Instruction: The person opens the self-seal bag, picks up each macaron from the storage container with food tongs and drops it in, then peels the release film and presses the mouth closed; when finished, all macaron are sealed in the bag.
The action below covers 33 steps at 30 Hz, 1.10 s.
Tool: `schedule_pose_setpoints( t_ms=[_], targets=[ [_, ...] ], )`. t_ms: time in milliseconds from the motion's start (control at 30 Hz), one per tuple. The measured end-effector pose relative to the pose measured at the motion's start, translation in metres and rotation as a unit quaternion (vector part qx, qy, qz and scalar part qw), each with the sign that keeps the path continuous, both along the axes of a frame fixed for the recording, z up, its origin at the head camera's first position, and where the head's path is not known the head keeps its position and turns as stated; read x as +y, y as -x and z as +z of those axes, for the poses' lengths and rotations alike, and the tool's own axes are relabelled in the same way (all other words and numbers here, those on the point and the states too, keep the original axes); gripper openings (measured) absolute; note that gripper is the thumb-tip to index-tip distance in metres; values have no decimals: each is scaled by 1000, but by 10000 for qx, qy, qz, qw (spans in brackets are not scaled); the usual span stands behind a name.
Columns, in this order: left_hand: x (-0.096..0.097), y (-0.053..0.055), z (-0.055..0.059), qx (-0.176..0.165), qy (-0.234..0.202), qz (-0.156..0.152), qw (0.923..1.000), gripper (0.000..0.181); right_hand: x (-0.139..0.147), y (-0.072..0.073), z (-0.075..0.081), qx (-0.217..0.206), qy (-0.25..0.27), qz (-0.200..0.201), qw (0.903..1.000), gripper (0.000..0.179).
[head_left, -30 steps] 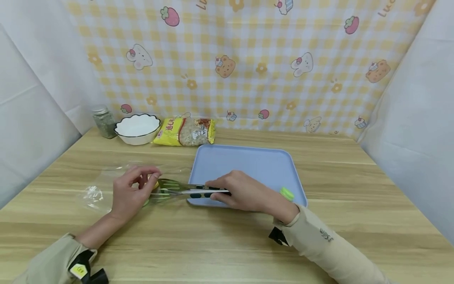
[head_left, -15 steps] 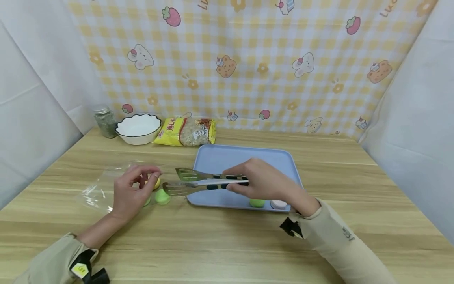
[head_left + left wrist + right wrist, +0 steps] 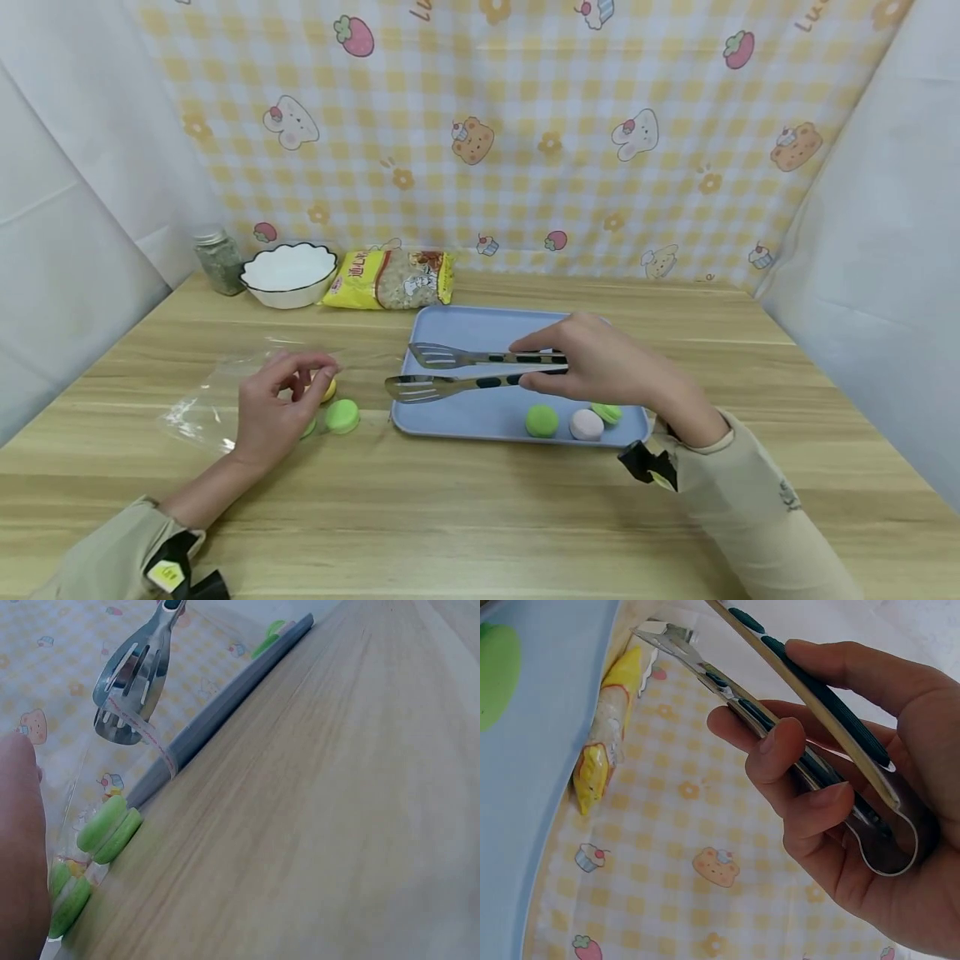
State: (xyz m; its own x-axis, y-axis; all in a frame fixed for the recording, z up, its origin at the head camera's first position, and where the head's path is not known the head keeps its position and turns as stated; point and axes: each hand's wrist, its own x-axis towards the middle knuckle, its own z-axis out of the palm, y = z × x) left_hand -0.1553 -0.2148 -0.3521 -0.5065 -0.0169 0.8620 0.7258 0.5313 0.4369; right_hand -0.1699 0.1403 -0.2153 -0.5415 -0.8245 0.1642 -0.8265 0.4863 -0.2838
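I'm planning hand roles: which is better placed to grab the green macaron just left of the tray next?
Probably the right hand: it holds spread tongs, tips toward that green macaron. The left hand is nearer but seems to pinch the clear bag.

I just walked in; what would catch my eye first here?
Probably the shiny metal tongs, spread apart in the right hand over the blue tray. Near the tray's close edge lie two green macarons and a pale one. Behind the table hangs a yellow checked cloth with cartoon figures.
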Motion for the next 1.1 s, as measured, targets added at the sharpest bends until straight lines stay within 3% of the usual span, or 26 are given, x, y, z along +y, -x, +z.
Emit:
schedule_pose_setpoints(
  t_ms=[667, 1100],
  targets=[
    [1, -2, 2, -140, -8, -94, 9999, 23, 13, -4, 11, -191, -351, -187, 9990, 31],
    [1, -2, 2, -234, 15, -100, 9997, 23, 10, -3, 6, -159, -507, -76, 9986, 29]
  ],
)
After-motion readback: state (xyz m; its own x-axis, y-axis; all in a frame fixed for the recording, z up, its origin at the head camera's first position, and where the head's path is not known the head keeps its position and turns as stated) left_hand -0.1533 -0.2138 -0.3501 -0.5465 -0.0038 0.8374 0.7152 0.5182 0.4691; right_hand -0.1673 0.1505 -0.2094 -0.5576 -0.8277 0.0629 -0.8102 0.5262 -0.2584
